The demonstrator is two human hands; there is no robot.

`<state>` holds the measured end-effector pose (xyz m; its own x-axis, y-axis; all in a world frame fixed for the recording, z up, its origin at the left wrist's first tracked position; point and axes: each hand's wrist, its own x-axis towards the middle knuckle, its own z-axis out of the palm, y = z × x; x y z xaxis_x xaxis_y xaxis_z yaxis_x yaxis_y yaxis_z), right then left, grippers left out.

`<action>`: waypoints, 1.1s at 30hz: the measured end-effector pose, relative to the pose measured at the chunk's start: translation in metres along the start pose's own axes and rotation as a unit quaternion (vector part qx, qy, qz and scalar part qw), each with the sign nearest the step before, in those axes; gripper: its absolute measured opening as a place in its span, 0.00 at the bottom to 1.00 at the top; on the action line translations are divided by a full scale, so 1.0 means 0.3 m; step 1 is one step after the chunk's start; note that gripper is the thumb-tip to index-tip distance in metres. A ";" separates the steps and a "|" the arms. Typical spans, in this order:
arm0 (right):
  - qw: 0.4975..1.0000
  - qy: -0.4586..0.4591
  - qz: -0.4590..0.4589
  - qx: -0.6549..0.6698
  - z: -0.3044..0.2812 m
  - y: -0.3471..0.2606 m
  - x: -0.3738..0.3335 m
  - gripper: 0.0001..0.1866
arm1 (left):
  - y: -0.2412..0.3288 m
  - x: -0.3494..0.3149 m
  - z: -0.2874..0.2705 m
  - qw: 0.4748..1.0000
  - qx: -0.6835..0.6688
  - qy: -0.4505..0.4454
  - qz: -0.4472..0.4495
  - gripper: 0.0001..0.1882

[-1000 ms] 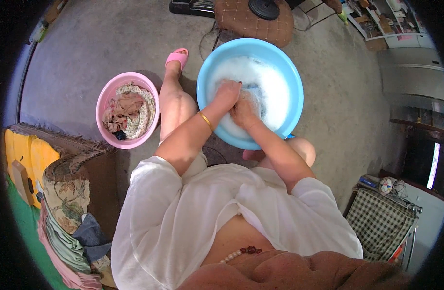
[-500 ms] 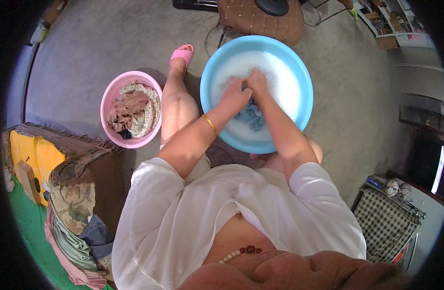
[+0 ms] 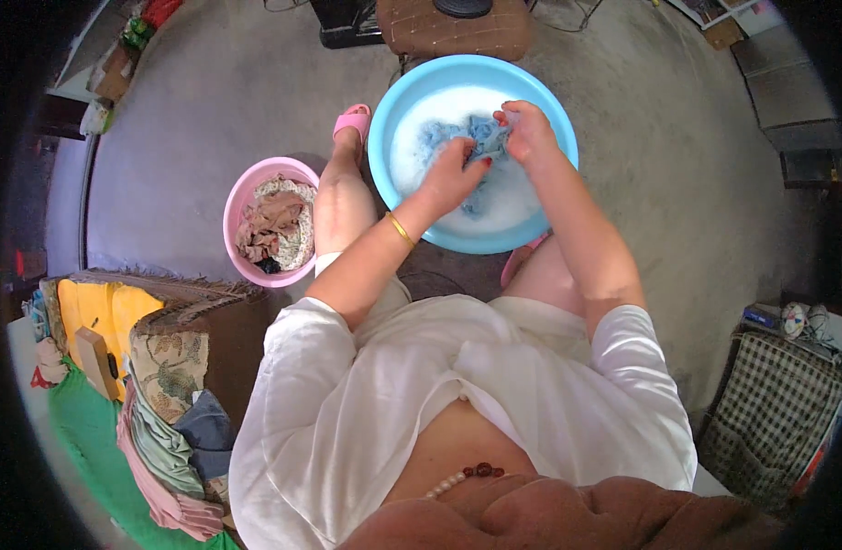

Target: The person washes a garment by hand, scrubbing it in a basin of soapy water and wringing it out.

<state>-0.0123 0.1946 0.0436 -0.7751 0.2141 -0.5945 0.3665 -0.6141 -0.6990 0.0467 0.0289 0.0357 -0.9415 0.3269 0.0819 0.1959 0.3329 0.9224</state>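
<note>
A wet blue cloth (image 3: 485,136), bunched and partly sunk in white suds, lies in a light blue basin (image 3: 381,174). My right hand (image 3: 531,137) is at the cloth's right side, above the water, with its fingers closed on a lifted fold. My left hand (image 3: 450,179) comes in from the lower left, its fingers and thumb bent around the cloth's near left part. Foam and fabric hide some of the fingertips. A gold bangle (image 3: 401,229) circles my left wrist.
Left of my leg stands a pink basin (image 3: 235,225) holding beige and patterned clothes (image 3: 272,215). Behind the blue basin is a brown padded seat (image 3: 453,35). Draped clothes and a couch (image 3: 210,330) are at the left, a checked cloth cover (image 3: 769,412) at the right.
My hands were together over the cloth; now they are apart, the right one farther right and the left one lower. Blue fabric is lifted and spread between them. The view has shifted slightly.
</note>
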 end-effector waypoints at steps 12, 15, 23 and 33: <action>0.968 -0.183 -0.072 -0.155 -0.040 -0.156 -0.166 0.18 | 0.060 0.088 0.004 0.867 -0.418 0.008 -0.271 0.09; 0.875 -0.223 -0.143 -0.406 -0.052 -0.164 -0.187 0.25 | 0.154 0.137 -0.054 0.823 -0.476 -0.032 -0.309 0.08; 0.768 -0.212 -0.298 -0.525 -0.038 -0.098 -0.173 0.28 | 0.285 0.201 -0.075 0.779 -0.565 -0.056 -0.265 0.10; 0.979 -0.181 -0.041 -0.079 -0.006 -0.125 -0.212 0.18 | 0.042 0.098 -0.047 0.858 -0.440 -0.040 -0.264 0.18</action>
<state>0.0241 0.2052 0.1067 -0.9266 -0.0440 -0.3735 0.3483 -0.4749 -0.8082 0.0175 0.0303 0.0549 -0.8071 0.4065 -0.4281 -0.5669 -0.3313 0.7542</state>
